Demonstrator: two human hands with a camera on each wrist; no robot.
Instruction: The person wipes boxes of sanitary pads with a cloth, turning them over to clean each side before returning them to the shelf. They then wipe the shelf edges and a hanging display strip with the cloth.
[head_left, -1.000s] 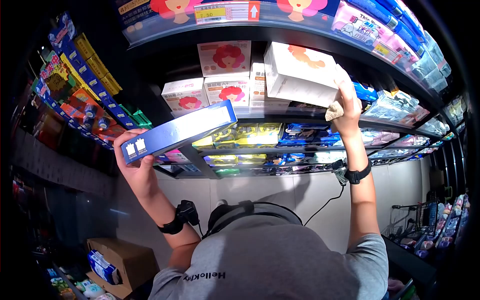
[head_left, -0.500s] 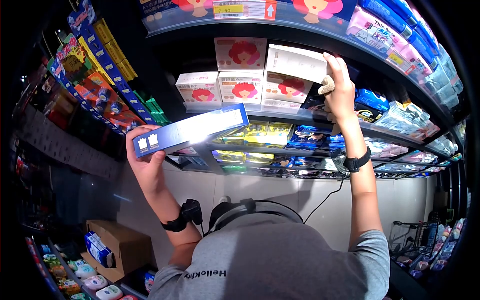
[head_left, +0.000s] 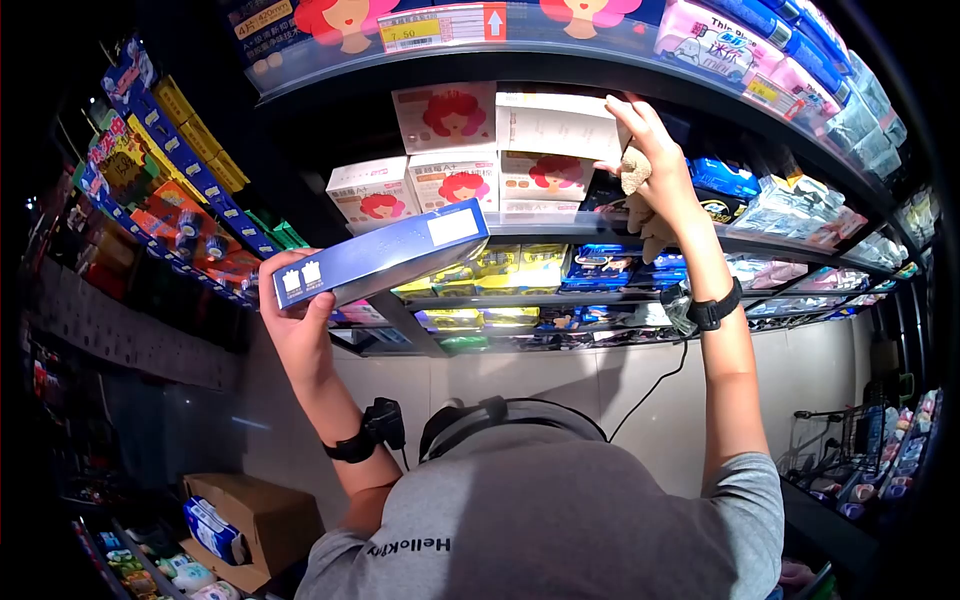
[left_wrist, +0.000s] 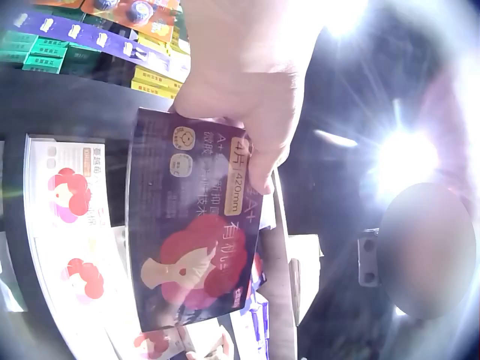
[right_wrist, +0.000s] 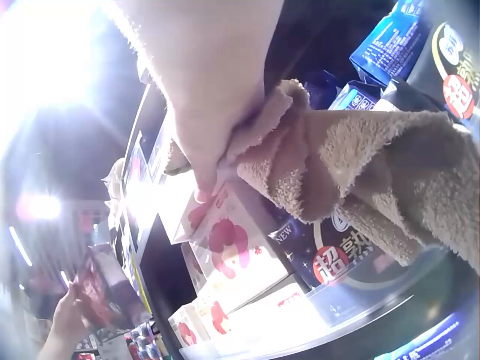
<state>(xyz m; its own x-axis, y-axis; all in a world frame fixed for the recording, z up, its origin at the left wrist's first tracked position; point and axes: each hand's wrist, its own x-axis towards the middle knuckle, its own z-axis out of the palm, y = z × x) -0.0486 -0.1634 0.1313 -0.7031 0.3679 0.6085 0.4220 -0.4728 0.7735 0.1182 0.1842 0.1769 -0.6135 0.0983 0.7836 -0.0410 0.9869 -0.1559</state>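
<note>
My left hand point(head_left: 300, 330) grips one end of a dark blue box point(head_left: 375, 260), thumb on the near side; the left wrist view shows its front with a red-haired figure. At the shelf, my right hand point(head_left: 660, 170) has its fingers at the right end of a white box point(head_left: 555, 125), which lies on top of similar boxes. A tan cloth point(right_wrist: 367, 165) is held in the same right hand and hangs down from it. Left of that box, another white box point(head_left: 447, 115) shows a red-haired figure, with more white boxes point(head_left: 455, 180) below.
Above runs a shelf edge with a price tag point(head_left: 443, 27). Blue packs point(head_left: 725, 178) lie right of the white boxes, and yellow packs point(head_left: 500, 268) fill the shelf below. A cardboard carton point(head_left: 270, 520) stands on the floor behind left; a shopping cart point(head_left: 835, 440) is at right.
The white box at my right hand has moved left and back from a tilted position onto the stack, level with its neighbour. My left hand still holds the blue box, its top turned slightly.
</note>
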